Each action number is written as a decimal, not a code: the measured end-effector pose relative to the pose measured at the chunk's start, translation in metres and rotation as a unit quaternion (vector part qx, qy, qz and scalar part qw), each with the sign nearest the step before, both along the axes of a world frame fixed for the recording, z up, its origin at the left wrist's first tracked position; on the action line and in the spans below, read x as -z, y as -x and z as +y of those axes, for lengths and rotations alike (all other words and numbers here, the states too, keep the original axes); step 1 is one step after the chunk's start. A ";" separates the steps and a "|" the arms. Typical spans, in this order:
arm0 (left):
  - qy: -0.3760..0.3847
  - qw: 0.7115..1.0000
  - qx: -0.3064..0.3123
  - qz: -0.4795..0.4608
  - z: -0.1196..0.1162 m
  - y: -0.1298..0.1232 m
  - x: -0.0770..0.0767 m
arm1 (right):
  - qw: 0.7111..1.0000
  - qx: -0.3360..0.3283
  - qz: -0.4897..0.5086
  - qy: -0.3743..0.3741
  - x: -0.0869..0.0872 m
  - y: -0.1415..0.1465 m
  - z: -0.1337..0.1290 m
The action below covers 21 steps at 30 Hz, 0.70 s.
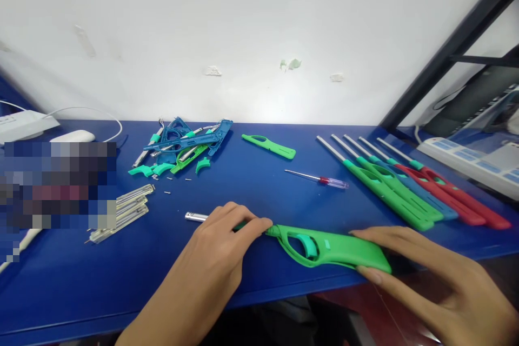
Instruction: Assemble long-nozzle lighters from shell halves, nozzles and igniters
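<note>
A green long-necked gas lighter (344,248) lies level near the table's front edge, its metal tube (195,217) pointing left. My left hand (221,243) is closed around the neck, hiding part of the tube. At the wide handle end, my right hand (433,275) pinches the body between thumb and fingers. A teal trigger (308,246) shows inside the handle's loop. Behind the lighter lies a screwdriver (334,183) with a clear and red handle. Farther back is a loose green handle shell (270,146).
Several assembled lighters (389,189) in green, blue and red lie at right beside a white power strip (470,159). Blue shells (219,138), tubes and teal triggers (141,171) form a pile at back left. Clear fuel tanks (125,216) lie in front. A wall (251,27) stands behind.
</note>
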<state>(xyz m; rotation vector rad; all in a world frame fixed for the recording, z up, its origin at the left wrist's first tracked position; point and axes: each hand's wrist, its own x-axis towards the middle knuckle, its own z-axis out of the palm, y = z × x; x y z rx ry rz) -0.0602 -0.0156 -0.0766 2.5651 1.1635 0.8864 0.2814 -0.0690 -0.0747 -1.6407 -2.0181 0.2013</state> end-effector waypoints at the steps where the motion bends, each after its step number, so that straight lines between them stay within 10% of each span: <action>1: 0.000 1.000 0.001 0.001 0.000 0.000 0.000 | 1.000 0.000 -0.002 0.000 0.000 0.001 0.000; 14: -0.008 1.000 0.015 -0.005 -0.001 -0.003 -0.008 | 0.999 0.009 -0.040 -0.021 -0.010 0.016 -0.005; 21: -0.018 0.999 0.037 -0.027 0.001 -0.001 -0.005 | 0.992 -0.100 0.008 -0.077 -0.023 0.056 0.006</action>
